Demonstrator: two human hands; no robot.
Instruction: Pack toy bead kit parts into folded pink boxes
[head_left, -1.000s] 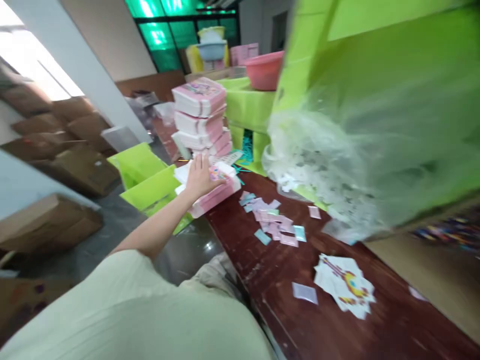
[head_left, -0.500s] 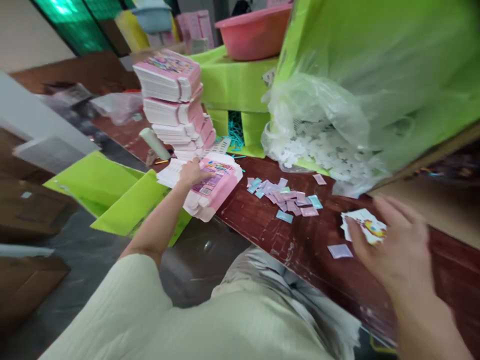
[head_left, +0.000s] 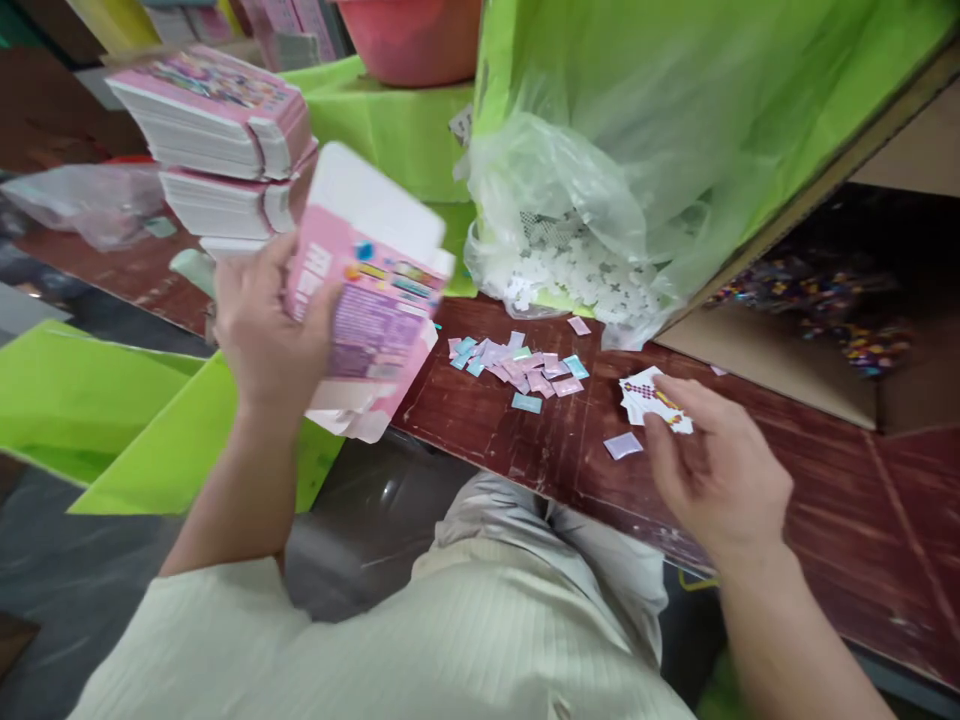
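My left hand is closed round a pink-and-white folding carton, raised and tilted above the table edge. White flaps stick out at its top, and printed text covers the face towards me. More pink cartons show just below it, partly hidden. On the table to the right, a small pile of white printed cards lies between the thumb and forefinger of my right hand. The fingertips touch the pile, which still appears to be on the tabletop. Beside it lies a single lilac sachet.
Small pink, blue and lilac sachets are scattered mid-table. Behind them a clear bag holds white pieces. Stacked pink cartons stand at left, an open cardboard box at right, green sheets below left.
My left hand has lifted a carton off the others and brought it up towards me. My right hand has closed in on the card pile. The view has shifted to the right.
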